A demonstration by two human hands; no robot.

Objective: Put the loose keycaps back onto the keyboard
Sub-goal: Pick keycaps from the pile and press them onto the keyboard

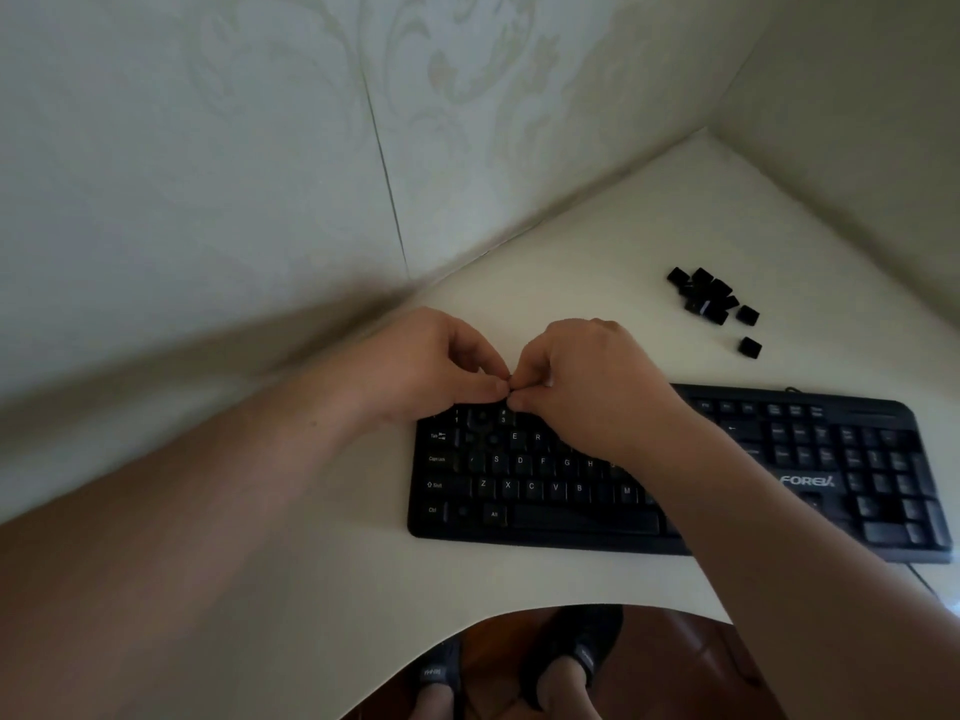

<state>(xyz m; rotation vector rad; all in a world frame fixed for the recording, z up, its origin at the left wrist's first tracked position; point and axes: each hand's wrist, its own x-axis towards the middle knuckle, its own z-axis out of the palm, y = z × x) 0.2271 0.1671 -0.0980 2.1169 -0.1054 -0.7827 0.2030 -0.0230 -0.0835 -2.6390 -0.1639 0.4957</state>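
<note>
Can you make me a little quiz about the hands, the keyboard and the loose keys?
1. True or false: the loose keycaps lie on the table beyond the keyboard, toward its right.
2. Where do the fingertips of the left hand and right hand meet?
A. over the number pad
B. above the keyboard's upper left keys
C. on the pile of keycaps
3. Fill in: the brand printed on the keyboard starts with the letters ____.

Key:
1. true
2. B
3. FORE
</note>
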